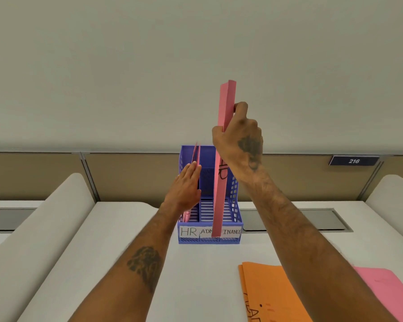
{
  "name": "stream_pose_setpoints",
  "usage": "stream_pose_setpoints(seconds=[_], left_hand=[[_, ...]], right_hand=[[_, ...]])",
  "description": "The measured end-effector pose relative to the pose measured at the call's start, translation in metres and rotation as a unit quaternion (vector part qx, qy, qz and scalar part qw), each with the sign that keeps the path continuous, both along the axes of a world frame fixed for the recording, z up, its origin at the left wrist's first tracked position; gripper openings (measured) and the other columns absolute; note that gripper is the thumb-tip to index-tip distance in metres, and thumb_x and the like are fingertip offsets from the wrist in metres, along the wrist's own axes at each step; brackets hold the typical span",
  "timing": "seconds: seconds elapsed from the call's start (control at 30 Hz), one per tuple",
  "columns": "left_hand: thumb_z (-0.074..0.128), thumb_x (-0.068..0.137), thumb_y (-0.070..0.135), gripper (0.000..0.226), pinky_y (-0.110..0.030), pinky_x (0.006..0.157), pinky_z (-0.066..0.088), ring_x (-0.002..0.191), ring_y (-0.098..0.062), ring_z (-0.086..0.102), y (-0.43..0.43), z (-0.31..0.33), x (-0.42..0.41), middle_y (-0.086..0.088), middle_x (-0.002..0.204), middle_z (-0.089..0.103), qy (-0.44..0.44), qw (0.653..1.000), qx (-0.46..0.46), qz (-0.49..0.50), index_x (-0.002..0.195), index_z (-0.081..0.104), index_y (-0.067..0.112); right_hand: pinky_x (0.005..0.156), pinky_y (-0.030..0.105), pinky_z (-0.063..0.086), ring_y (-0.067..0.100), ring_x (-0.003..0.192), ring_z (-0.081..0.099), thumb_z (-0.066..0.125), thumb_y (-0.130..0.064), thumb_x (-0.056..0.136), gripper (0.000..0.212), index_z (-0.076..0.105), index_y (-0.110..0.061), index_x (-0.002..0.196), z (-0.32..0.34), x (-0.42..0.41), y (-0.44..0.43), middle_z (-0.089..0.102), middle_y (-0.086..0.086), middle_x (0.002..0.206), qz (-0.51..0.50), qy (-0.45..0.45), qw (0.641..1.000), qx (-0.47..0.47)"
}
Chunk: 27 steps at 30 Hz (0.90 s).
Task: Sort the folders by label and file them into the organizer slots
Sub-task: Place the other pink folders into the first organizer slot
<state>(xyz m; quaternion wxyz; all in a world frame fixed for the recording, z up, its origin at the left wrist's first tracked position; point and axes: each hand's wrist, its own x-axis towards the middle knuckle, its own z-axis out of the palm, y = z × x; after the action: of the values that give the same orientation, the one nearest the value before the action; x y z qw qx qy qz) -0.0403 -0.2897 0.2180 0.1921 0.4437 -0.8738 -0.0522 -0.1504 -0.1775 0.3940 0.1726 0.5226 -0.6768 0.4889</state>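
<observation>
A blue three-slot organizer (235,194) stands on the white desk, its front labels reading HR, ADM and FINANCE. My right hand (239,145) grips a pink folder (221,182) held upright and edge-on, above and in front of the organizer around the line between the middle and right slots. Its lower corner hangs in front of the labels. My left hand (186,189), with straight fingers, presses against pink folders (196,154) standing in the HR slot. The middle slot looks empty.
An orange folder (272,293) with black writing lies on the desk at the lower right, over a flat pink folder (384,289). A beige partition with a sign reading 216 (354,161) runs behind the desk. Grey cable trays are recessed at left and right.
</observation>
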Motion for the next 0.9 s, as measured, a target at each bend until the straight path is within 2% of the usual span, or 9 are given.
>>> stream_pose_setpoints(seconds=[0.17, 0.27, 0.43, 0.6, 0.77, 0.9], left_hand=[[0.06, 0.094, 0.024, 0.083, -0.043, 0.12, 0.017, 0.153, -0.023, 0.005, 0.0, 0.002, 0.026, -0.006, 0.166, 0.006, 0.008, 1.0, -0.013, 0.025, 0.158, 0.007, 0.018], [0.066, 0.09, 0.033, 0.087, -0.045, 0.117, 0.027, 0.152, -0.026, 0.014, 0.0, 0.005, 0.038, -0.007, 0.164, 0.015, 0.015, 1.0, -0.016, 0.022, 0.156, 0.012, 0.017], [0.073, 0.083, 0.039, 0.091, -0.047, 0.109, 0.039, 0.145, -0.029, 0.03, -0.003, 0.004, 0.051, -0.009, 0.159, 0.027, 0.021, 0.999, -0.044, 0.004, 0.154, 0.019, 0.017], [0.075, 0.081, 0.041, 0.098, -0.047, 0.109, 0.04, 0.144, -0.027, 0.031, -0.008, 0.001, 0.057, -0.008, 0.16, 0.025, 0.017, 0.999, -0.049, -0.003, 0.155, 0.016, 0.016], [0.075, 0.082, 0.04, 0.1, -0.046, 0.112, 0.038, 0.146, -0.025, 0.026, -0.012, -0.003, 0.06, -0.007, 0.162, 0.02, 0.013, 0.999, -0.045, -0.004, 0.157, 0.012, 0.015], [0.071, 0.086, 0.038, 0.095, -0.042, 0.113, 0.036, 0.147, -0.024, 0.026, -0.013, -0.007, 0.06, -0.007, 0.162, 0.02, 0.031, 0.998, -0.053, -0.004, 0.157, 0.012, 0.015]], right_hand=[[0.064, 0.027, 0.054, 0.025, 0.067, 0.066, 0.061, -0.026, 0.089, 0.04, 0.042, -0.007, 0.118, 0.002, 0.017, -0.008, 0.07, 0.009, 0.1, 0.027, -0.003, 0.999, -0.024], [0.062, 0.025, 0.051, 0.025, 0.066, 0.066, 0.06, -0.026, 0.089, 0.039, 0.042, -0.007, 0.119, -0.002, 0.026, -0.016, 0.07, 0.01, 0.101, 0.039, -0.004, 0.999, -0.035], [0.069, 0.031, 0.059, 0.027, 0.069, 0.069, 0.059, -0.027, 0.092, 0.041, 0.042, -0.006, 0.122, -0.012, 0.034, -0.031, 0.069, 0.011, 0.105, 0.059, -0.012, 0.998, -0.03], [0.064, 0.025, 0.054, 0.019, 0.059, 0.058, 0.058, -0.025, 0.091, 0.039, 0.042, -0.006, 0.121, -0.017, 0.037, -0.049, 0.07, 0.009, 0.098, 0.065, -0.009, 0.997, -0.028], [0.062, 0.029, 0.058, 0.023, 0.062, 0.065, 0.058, -0.022, 0.088, 0.039, 0.042, -0.006, 0.12, -0.016, 0.037, -0.065, 0.07, 0.007, 0.096, 0.083, -0.002, 0.995, -0.046], [0.06, 0.028, 0.056, 0.022, 0.058, 0.061, 0.057, -0.021, 0.088, 0.039, 0.042, -0.005, 0.121, -0.025, 0.037, -0.083, 0.07, 0.008, 0.095, 0.08, 0.008, 0.996, -0.032]])
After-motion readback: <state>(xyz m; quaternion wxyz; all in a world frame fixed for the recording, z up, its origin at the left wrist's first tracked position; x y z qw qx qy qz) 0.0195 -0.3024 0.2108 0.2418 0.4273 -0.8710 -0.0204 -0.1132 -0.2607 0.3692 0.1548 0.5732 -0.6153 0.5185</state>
